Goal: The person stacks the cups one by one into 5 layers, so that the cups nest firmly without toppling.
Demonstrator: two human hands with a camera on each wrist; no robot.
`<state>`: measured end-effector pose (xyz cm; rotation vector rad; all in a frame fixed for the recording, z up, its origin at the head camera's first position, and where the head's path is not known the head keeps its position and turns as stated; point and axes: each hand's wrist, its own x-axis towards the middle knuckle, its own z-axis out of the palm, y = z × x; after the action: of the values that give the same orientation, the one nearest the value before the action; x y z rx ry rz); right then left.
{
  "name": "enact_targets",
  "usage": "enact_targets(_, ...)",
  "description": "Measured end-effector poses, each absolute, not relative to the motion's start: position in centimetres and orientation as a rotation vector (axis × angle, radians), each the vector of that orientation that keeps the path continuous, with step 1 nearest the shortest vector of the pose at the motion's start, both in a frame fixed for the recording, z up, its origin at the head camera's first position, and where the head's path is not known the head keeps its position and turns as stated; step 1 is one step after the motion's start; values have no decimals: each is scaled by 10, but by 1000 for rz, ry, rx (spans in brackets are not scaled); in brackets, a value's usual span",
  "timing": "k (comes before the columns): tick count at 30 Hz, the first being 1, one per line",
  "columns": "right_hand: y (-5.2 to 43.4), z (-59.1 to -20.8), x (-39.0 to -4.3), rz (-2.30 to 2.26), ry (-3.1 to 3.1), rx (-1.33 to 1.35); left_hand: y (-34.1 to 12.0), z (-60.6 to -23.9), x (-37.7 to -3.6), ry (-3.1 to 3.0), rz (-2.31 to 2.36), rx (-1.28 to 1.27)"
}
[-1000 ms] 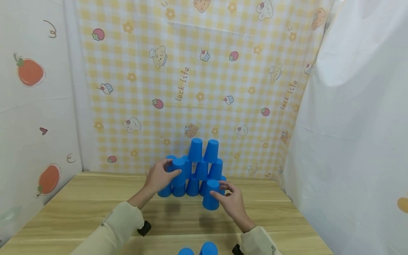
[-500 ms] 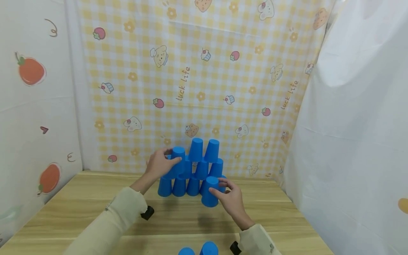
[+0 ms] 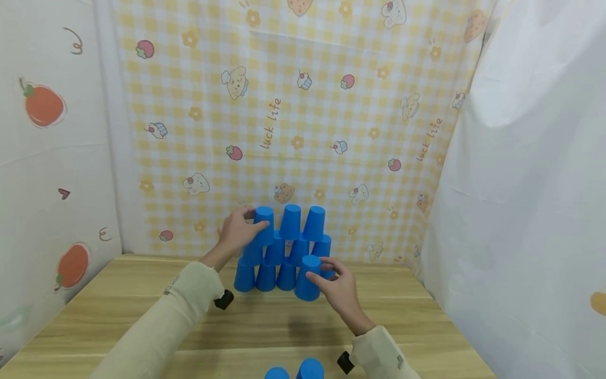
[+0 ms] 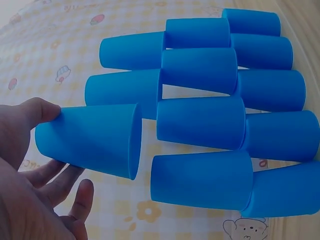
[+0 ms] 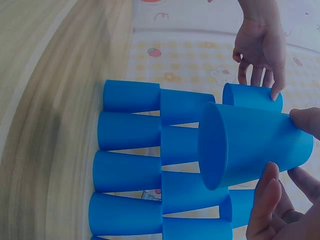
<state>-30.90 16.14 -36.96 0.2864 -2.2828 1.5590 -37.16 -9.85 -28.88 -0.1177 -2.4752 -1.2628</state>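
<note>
My left hand (image 3: 236, 231) pinches an upside-down blue cup (image 3: 264, 221) at the left end of a stacked cup pyramid's top row. In the left wrist view, a narrow gap shows between this held cup (image 4: 90, 141) and the second-row cups (image 4: 200, 180). Lower and nearer, my right hand (image 3: 342, 292) grips another upside-down cup (image 3: 307, 281) between thumb and fingers, in front of the pyramid's right side. That cup (image 5: 255, 145) overlaps the stack in the right wrist view. Two cups stand in the top row, including one in the middle (image 3: 290, 223).
Two more blue cups (image 3: 310, 369) show at the bottom edge of the head view. The wooden table (image 3: 402, 316) carries the pyramid near its back edge. Behind hangs a yellow checked cloth (image 3: 213, 158), with white cloth (image 3: 521, 210) at the sides. A black block (image 3: 224, 299) sits at each cuff.
My left hand has raised its cup from in front of the second row to top-row height. My right hand has moved its cup slightly up and left.
</note>
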Motion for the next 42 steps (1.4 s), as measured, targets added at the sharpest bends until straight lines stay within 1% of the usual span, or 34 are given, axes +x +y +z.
enact_targets(14,155,-345,-315,1573,-2260,295,-94,-285,-391,-2470,-1314,-86)
enact_targets(23,159,-325,-321,1610,-2194,259,-91,-291,-403,-2488,-1300,-79)
enact_targets(42,157,-270,-334,1611,-2218,298,-96,-299,-410,-2469,-1352,-65)
